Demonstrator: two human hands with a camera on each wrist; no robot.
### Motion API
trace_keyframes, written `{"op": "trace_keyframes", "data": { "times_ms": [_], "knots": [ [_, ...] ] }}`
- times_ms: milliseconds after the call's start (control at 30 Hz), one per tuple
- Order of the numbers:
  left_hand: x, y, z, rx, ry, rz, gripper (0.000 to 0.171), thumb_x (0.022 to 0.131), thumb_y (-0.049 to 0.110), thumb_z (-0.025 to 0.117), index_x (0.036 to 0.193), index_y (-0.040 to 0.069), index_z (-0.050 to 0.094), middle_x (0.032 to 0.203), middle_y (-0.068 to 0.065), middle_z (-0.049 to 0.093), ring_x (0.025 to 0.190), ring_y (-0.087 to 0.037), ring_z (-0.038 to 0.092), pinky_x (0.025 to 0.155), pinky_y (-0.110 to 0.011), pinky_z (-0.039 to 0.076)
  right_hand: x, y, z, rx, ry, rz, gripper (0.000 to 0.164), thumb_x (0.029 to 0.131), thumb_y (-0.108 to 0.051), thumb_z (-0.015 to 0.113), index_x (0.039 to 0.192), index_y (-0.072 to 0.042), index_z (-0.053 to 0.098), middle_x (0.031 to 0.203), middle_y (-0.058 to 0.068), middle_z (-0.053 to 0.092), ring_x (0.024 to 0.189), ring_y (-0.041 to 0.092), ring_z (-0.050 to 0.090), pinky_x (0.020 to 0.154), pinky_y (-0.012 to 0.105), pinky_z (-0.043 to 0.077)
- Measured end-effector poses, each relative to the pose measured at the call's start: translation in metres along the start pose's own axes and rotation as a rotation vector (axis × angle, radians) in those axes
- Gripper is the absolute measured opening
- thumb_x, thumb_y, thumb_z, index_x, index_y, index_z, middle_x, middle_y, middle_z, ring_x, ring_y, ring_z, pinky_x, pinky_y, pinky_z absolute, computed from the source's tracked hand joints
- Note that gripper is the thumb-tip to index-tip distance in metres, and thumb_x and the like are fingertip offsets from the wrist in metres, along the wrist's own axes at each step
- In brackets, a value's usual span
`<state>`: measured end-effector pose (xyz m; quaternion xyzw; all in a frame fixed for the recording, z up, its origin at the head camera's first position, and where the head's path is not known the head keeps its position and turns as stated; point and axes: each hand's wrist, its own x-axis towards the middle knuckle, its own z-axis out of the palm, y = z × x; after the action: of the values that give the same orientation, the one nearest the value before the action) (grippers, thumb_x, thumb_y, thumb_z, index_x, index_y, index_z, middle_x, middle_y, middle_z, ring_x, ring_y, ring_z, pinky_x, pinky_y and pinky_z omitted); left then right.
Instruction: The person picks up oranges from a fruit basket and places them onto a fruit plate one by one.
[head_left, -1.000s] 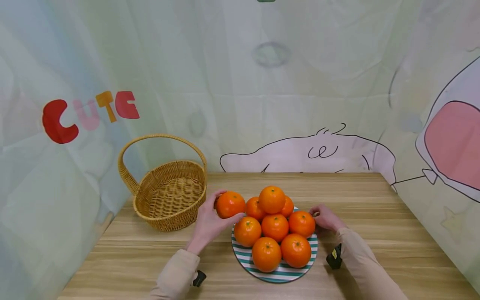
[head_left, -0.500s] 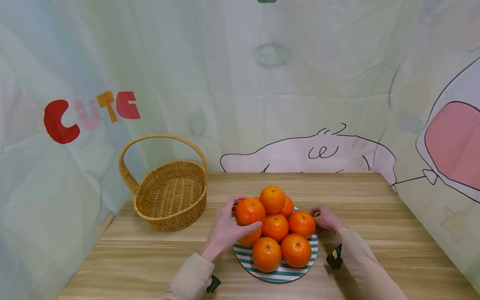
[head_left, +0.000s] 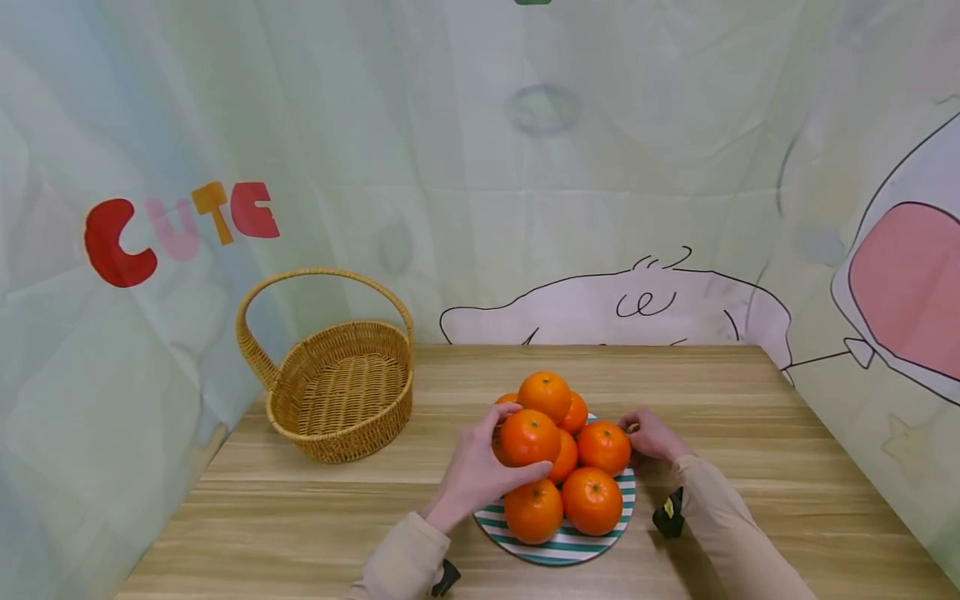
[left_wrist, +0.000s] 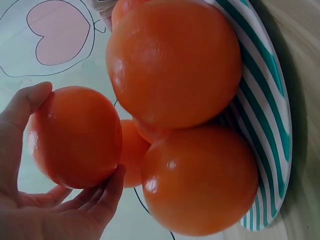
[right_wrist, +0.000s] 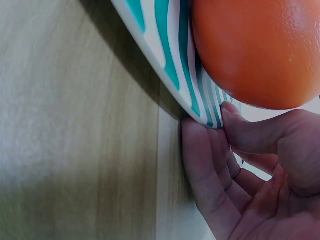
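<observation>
My left hand (head_left: 480,468) grips an orange (head_left: 529,437) between thumb and fingers, over the left side of a heaped plate. In the left wrist view this held orange (left_wrist: 75,137) is apart from the big oranges (left_wrist: 200,180) beside it. Beneath the pile is a round plate (head_left: 566,552) with green and white stripes. One orange (head_left: 545,395) tops the heap at the back; the held one partly hides those behind it. At the plate's right edge is my right hand (head_left: 652,435). The right wrist view shows its thumb and fingers (right_wrist: 200,155) pinching the striped rim.
A wicker basket (head_left: 337,442) with a tall arched handle stands at the back left of the wooden table (head_left: 300,533), with nothing seen inside. Printed curtains (head_left: 480,208) hang behind the table and along both sides.
My left hand has carried the orange from beside the basket rightward and toward me, over the plate. The right hand has stayed at the plate's rim.
</observation>
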<state>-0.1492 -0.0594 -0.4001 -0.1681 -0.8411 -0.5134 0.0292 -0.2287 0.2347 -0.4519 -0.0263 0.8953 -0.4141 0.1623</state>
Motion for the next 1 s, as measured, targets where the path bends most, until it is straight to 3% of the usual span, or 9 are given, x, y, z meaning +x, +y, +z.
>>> {"op": "trace_keyframes", "data": {
  "times_ms": [267,533,1000],
  "knots": [
    [-0.002,0.002,0.008,0.003,-0.009,-0.049,0.071,0.074,0.043,0.086,0.132,0.018,0.054,0.126,-0.004,0.065,0.107,-0.02,0.062,0.09,-0.04,0.055,0.001,-0.002,0.0,-0.043,0.035,-0.034,0.014,0.088,0.0,0.057,0.098,0.004,0.067,0.082,0.008,0.061,0.068,0.018,0.057,0.061,0.028,0.05],
    [-0.001,0.004,0.014,-0.006,-0.03,-0.065,0.072,0.076,0.044,0.085,0.135,0.018,0.052,0.129,-0.004,0.064,0.109,-0.02,0.062,0.093,-0.042,0.054,0.001,-0.001,0.0,-0.028,0.029,-0.031,0.014,0.088,0.0,0.058,0.097,0.004,0.067,0.081,0.007,0.061,0.067,0.018,0.057,0.061,0.029,0.051],
    [-0.001,0.006,0.022,-0.018,-0.061,-0.044,0.075,0.077,0.045,0.084,0.138,0.019,0.05,0.131,-0.001,0.063,0.113,-0.019,0.062,0.095,-0.041,0.054,0.001,0.001,0.0,-0.035,0.035,-0.05,0.013,0.088,-0.001,0.058,0.096,0.003,0.067,0.08,0.006,0.06,0.066,0.017,0.057,0.059,0.029,0.051]
  ]
}}
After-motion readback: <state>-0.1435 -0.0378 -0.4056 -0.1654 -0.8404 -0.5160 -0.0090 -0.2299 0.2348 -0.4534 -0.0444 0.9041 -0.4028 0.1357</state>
